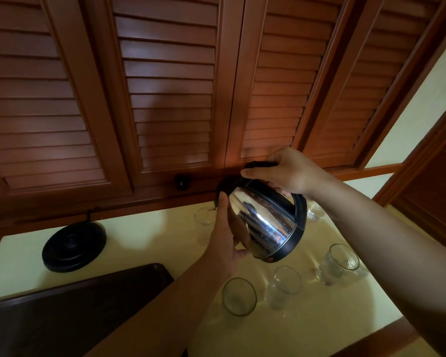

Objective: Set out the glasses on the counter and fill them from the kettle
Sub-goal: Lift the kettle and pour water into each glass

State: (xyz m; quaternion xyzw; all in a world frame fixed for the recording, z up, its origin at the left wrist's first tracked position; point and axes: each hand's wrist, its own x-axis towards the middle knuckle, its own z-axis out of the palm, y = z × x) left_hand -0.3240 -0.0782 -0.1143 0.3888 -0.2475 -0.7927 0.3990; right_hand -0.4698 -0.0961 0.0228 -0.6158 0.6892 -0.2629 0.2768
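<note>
A steel kettle (265, 222) with black trim is tipped to the left above the pale counter (144, 243). My right hand (286, 171) grips its black handle from above. My left hand (227, 235) rests flat against the kettle's steel side, near the spout. The spout hangs over a clear glass (204, 220) at the back of the counter. Three more clear glasses stand nearer: one at the front (238, 296), one in the middle (283, 286), one to the right (340, 264). Another glass (316, 211) peeks out behind the kettle.
The kettle's round black base (74, 247) sits on the counter's left, its cord running to the back. A dark tray (70, 310) lies at the front left. Brown louvred cabinet doors (165, 86) rise behind the counter. A wooden edge (386, 338) bounds the front right.
</note>
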